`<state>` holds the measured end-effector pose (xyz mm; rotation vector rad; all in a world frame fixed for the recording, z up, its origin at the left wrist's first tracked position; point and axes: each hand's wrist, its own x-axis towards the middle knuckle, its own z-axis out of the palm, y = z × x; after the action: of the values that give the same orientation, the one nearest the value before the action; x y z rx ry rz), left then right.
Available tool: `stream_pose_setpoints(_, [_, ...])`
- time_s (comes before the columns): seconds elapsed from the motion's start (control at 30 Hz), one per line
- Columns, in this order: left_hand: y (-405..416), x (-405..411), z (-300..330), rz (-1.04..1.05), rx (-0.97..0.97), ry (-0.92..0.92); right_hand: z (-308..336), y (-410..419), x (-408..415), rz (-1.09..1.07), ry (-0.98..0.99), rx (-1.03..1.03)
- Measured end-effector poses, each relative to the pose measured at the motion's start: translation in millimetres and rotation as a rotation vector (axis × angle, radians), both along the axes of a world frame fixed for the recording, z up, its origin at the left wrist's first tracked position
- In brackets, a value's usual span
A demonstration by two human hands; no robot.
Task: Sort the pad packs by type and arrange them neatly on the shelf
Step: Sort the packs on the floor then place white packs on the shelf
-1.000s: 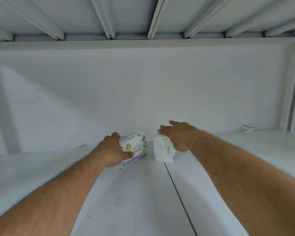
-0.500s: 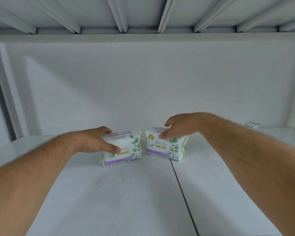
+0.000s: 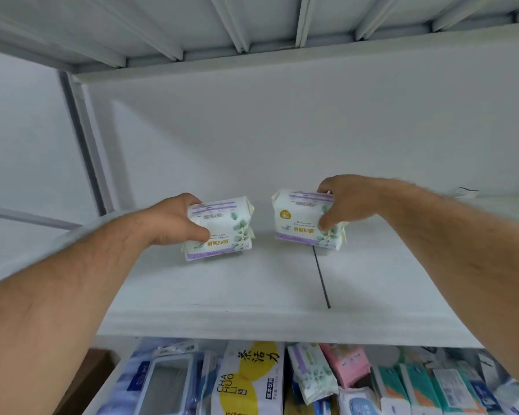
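I see two matching pad packs standing on the white shelf, apart from each other with a bare gap between them. The left pack sits at about 9 o'clock of the right pack. Both are white with green leaf sprigs and a purple strip along the bottom edge; yellow Chinese characters run across each front, and the strip carries digits ending in "10" — the rest is too blurred for me to read. The right pack also shows a round yellow badge.

My left hand is clamped on the left pack, thumb across its front, fingers over the top. My right hand is clamped on the right pack the same way, from its 3 o'clock side.

A dark seam runs down the shelf below the right pack. At 6 o'clock, under the shelf, lie mixed packages: a yellow-and-white bag lettered "CHA HUO", a pink pack, and teal-and-white packs.
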<state>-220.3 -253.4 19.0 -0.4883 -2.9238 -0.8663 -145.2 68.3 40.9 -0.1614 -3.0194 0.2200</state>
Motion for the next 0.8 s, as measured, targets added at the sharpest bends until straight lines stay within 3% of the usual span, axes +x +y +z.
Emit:
stream_pose_setpoints(0.13, [-22,46,7,-0.026,-0.003,0.021,11,-17,65,-0.035,0.03,0.016])
stream_pose_setpoints(0.37, [-82,130,9,-0.16,0.176,0.055,17,-88,202,-0.095,0.109,-0.004])
stream_pose_setpoints(0.6, [-157,214,-27,-0.243,0.084,0.182,-39,-183,324,-0.067,0.0,-0.093])
stream_pose_setpoints(0.8, [-197,287,-57,-0.344,0.035,0.14,-94,-246,398,-0.055,-0.138,-0.07])
